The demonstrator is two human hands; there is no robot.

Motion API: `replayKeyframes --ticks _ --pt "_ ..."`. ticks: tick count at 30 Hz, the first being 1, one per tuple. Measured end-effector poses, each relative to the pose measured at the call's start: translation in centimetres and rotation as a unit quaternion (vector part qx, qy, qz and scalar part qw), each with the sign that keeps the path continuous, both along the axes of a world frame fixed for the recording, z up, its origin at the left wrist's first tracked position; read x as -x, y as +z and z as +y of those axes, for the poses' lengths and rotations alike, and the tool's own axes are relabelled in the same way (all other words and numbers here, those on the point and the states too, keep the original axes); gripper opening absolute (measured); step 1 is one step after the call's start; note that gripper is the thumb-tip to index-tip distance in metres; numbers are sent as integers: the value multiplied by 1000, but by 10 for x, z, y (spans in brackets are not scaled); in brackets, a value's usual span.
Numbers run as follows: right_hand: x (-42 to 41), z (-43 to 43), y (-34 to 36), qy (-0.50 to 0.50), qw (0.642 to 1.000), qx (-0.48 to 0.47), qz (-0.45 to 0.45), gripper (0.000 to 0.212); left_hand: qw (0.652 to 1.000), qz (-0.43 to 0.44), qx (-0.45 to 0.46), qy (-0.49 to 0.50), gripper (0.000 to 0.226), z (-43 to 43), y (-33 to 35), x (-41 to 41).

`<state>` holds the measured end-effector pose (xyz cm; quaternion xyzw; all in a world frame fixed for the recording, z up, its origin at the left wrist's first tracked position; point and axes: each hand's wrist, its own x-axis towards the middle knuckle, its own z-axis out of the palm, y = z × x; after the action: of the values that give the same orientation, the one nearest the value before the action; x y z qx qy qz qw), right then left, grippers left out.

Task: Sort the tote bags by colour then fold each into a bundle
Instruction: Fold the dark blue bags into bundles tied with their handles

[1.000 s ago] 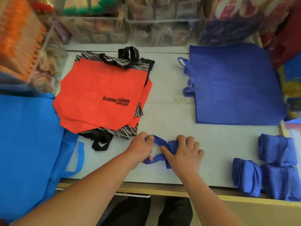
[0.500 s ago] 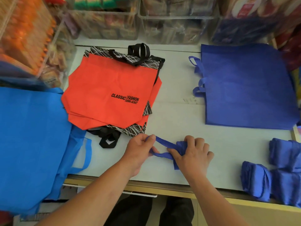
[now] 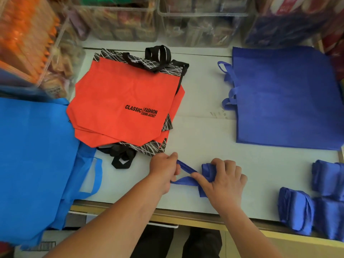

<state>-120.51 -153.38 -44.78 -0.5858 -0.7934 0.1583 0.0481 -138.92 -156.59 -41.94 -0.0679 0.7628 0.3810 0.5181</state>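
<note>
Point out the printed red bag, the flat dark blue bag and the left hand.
printed red bag [image 3: 115, 101], head view, plain front panel.
flat dark blue bag [image 3: 286, 97], head view, middle of its face.
left hand [image 3: 163, 170], head view, back of hand.

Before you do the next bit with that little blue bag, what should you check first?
1. Left hand grips the handle: ok.
2. Right hand holds the folded bag down: ok.
3. Fold tidy underneath: cannot tell, the right hand hides it.
4. Handle free of twists: cannot tell.
5. Bare table around the folded bag: ok.
6. Same-colour bundles lie on the right: ok.
</note>
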Motion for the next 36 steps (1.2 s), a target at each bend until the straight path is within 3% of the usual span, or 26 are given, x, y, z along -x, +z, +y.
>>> replayKeyframes --ticks 2,4,9,12,15,21,24,27,29,31,33,36 --pt "-3 1 -2 6 1000 2 6 68 991 110 12 -74 27 2 -4 -6" --pt "-1 0 -5 4 1000 -12 -13 60 988 127 14 -84 30 6 -3 -8" --pt "10 0 -8 -10 998 -40 -41 49 990 -118 -55 54 14 10 21 -6" --pt "9 0 -9 -8 999 -40 -32 47 974 -168 -126 79 13 8 27 -14" --pt "9 2 -8 -9 999 -32 -37 47 974 -164 -153 39 24 4 24 -22" --pt "2 4 4 4 999 5 33 38 976 -59 -142 -156 26 -7 13 -32" --pt "-14 9 5 54 994 40 91 30 967 -38 -161 -192 28 -9 8 -45" --pt "-28 14 4 78 987 76 122 31 956 41 -174 -234 26 -6 6 -54" --pt "-30 15 10 25 990 90 109 37 943 87 -170 -273 27 -5 1 -60" --pt "-30 17 20 -93 983 142 72 73 931 137 -153 -303 32 -5 -4 -66" --pt "-29 17 30 -169 966 190 47 92 922 177 -138 -316 38 -5 -4 -72" --pt "-27 16 33 -204 939 258 97 78 897 235 -109 -359 43 -2 1 -79"
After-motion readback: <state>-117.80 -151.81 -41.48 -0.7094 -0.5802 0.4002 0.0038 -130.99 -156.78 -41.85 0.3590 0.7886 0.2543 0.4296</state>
